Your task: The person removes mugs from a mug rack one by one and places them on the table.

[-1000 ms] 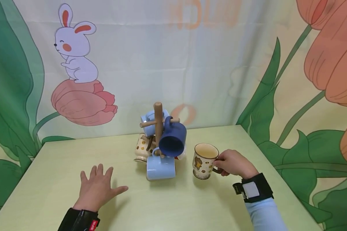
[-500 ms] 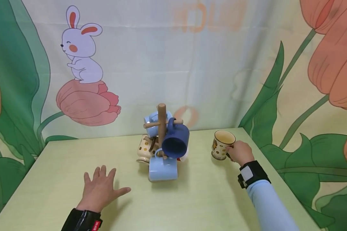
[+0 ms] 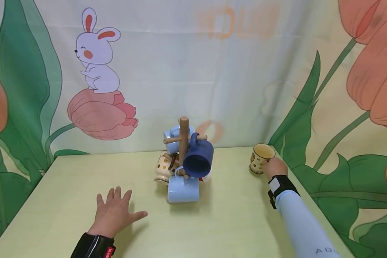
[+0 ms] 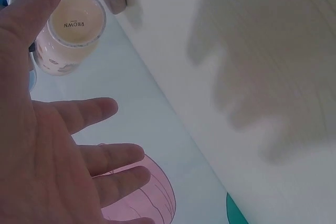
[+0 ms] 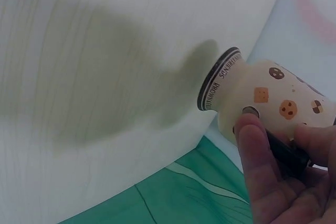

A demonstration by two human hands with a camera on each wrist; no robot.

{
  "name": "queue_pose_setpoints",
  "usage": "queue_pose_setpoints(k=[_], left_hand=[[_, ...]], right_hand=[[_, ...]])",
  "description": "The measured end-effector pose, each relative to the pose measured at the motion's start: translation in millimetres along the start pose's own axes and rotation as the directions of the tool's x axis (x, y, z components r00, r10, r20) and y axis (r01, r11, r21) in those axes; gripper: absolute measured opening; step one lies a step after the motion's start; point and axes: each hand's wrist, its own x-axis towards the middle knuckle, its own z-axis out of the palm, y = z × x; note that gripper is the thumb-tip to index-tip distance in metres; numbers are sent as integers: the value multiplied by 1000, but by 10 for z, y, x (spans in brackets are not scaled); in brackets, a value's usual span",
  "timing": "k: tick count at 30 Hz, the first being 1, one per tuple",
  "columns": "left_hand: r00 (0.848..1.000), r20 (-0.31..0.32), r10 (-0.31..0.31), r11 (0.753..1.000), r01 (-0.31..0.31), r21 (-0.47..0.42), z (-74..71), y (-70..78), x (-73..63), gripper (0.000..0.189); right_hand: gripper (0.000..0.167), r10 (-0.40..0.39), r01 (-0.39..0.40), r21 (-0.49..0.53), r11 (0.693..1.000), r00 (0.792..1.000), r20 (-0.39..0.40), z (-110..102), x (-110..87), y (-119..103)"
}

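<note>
My right hand (image 3: 275, 167) pinches the dark handle (image 5: 287, 153) of a cream mug (image 3: 258, 160) printed with cookies. The mug is upright near the table's far right corner; whether its base touches the table I cannot tell. My left hand (image 3: 114, 213) is held over the left part of the table, fingers spread, with nothing in it. In the middle stands a wooden mug tree (image 3: 184, 134). On it hang a dark blue mug (image 3: 202, 152), a light blue mug (image 3: 184, 190) low in front, another light blue mug (image 3: 171, 145) behind, and a second cream mug (image 3: 162, 167).
A white and red mug (image 3: 208, 177) is mostly hidden behind the dark blue one. The pale table (image 3: 232, 218) ends at a printed curtain (image 3: 161, 79) at the back. Curtain with painted leaves (image 3: 337, 186) also runs along the right edge.
My right hand has carried the cream mug from beside the mug tree to the far right corner. The left hand keeps its place over the table; the head view has shifted slightly.
</note>
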Motion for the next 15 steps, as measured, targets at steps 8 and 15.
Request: queue_pose_setpoints(k=[8, 15], left_hand=[[1000, 12, 1, 1000, -1, -1, 12, 4, -4, 95], [999, 38, -8, 1000, 8, -10, 9, 14, -17, 96]], right_hand=[[37, 41, -41, -40, 998, 999, 15, 93, 162, 58], [37, 65, -65, -26, 998, 997, 34, 166, 169, 69]])
